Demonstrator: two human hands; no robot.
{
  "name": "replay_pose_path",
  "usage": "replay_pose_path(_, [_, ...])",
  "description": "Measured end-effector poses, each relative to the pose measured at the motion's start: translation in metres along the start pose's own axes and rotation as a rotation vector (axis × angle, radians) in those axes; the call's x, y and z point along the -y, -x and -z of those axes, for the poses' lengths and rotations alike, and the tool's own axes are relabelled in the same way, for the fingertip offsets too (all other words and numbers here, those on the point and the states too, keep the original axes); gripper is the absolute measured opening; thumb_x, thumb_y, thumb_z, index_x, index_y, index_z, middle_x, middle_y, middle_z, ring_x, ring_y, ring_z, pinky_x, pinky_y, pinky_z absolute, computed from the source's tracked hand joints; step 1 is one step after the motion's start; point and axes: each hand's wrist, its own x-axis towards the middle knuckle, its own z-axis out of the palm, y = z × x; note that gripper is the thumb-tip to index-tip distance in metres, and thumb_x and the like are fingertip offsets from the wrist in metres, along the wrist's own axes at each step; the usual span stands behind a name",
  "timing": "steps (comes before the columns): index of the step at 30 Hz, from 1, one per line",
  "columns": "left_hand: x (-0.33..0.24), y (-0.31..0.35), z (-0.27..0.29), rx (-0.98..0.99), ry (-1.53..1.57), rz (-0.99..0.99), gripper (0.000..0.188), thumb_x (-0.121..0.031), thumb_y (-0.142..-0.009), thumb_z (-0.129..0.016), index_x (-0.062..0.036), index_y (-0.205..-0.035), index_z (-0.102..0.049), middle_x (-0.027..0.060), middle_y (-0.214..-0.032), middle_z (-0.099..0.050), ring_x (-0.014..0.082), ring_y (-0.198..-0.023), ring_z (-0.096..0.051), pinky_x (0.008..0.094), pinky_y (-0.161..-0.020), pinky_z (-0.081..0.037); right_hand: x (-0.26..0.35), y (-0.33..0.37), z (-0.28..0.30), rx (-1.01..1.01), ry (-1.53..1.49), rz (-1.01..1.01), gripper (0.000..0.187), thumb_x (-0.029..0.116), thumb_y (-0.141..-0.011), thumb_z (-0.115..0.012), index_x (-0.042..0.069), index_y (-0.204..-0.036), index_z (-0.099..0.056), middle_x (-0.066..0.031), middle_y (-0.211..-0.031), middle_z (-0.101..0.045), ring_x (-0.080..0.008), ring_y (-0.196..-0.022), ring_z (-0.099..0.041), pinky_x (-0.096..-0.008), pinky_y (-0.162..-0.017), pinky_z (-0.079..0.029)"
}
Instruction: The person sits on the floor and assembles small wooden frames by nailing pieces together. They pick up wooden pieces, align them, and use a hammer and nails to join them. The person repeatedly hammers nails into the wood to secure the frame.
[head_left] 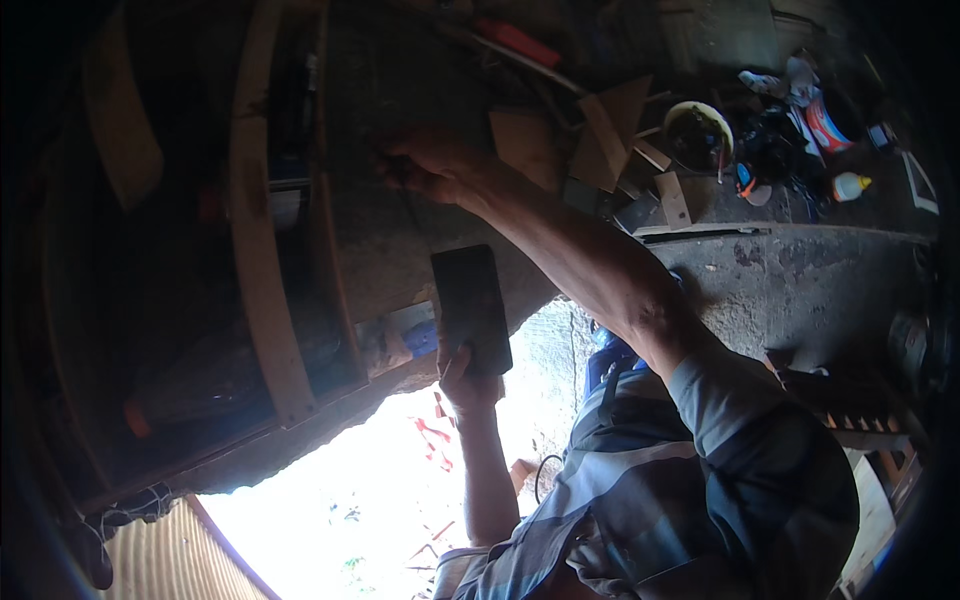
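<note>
My left hand (463, 383) grips the lower end of a dark, flat rectangular slab (472, 312), its thumb lying across the near face. What the slab is made of is too dark to tell. Beyond it, my right arm stretches to the upper left, over a dim work surface (375, 235). My right hand (428, 165) is curled there with its fingers bent together. A thin dark line seems to run down from the fingers, but shadow hides what they hold.
Long wooden strips (262, 215) stand to the left. Wood offcuts (610, 130) lie at the back, near a round container (698, 137) of dark bits. A small white bottle with a yellow cap (850, 186) sits at right. Corrugated sheet (175, 555) shows at lower left.
</note>
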Motion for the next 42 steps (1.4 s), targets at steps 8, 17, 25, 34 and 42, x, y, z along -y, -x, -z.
replay_pose_path(8, [0.001,-0.032,-0.018,-0.02,-0.116,-0.153,0.068,-0.005,-0.092,-0.058,0.0019,-0.156,-0.036,0.0217,-0.153,-0.048,0.0344,-0.142,-0.048,0.0471,-0.12,-0.039,0.007,-0.017,-0.05,0.026,0.486,0.331,0.027,0.014,-0.1,-0.062,0.002,-0.124,-0.066,-0.012,-0.094,-0.072,-0.0209,-0.07,-0.073,-0.0336,-0.052,-0.061])
replay_pose_path(17, [0.052,-0.024,0.014,-0.308,-0.09,-0.208,0.052,0.0,-0.095,-0.062,0.0009,-0.146,-0.053,0.0082,-0.127,-0.067,0.0176,-0.11,-0.064,0.0321,-0.095,-0.053,-0.068,0.02,0.006,-0.051,1.126,0.448,0.03,0.016,-0.101,-0.061,0.003,-0.128,-0.064,-0.0115,-0.097,-0.072,-0.02,-0.073,-0.072,-0.0332,-0.055,-0.06])
replay_pose_path(25, [0.091,-0.051,0.02,-0.293,-0.283,-0.106,0.045,-0.009,-0.094,-0.069,0.0005,-0.137,-0.061,0.0089,-0.122,-0.07,0.0154,-0.109,-0.065,0.0332,-0.093,-0.054,-0.052,0.037,0.067,-0.187,1.434,0.535,0.033,0.018,-0.101,-0.061,0.003,-0.131,-0.062,-0.011,-0.1,-0.071,-0.0192,-0.075,-0.071,-0.0327,-0.057,-0.059])
replay_pose_path(34, [0.171,-0.066,0.114,-0.085,-0.489,-0.295,0.038,-0.017,-0.096,-0.067,-0.0009,-0.13,-0.065,0.0066,-0.111,-0.073,0.0127,-0.096,-0.064,0.0328,-0.086,-0.055,-0.09,0.034,0.081,-0.29,1.618,0.579,0.036,0.02,-0.102,-0.06,0.004,-0.134,-0.061,-0.0105,-0.103,-0.071,-0.0182,-0.078,-0.07,-0.0323,-0.06,-0.058])
replay_pose_path(42, [0.086,0.175,0.28,-0.109,-0.557,0.163,0.063,-0.029,-0.094,-0.065,0.0016,-0.147,-0.051,0.0211,-0.141,-0.062,0.0311,-0.131,-0.059,0.0421,-0.109,-0.047,-0.113,0.026,0.1,-0.521,1.8,0.612,0.038,0.021,-0.102,-0.059,0.004,-0.137,-0.059,-0.0101,-0.106,-0.07,-0.0174,-0.081,-0.069,-0.0318,-0.062,-0.057])
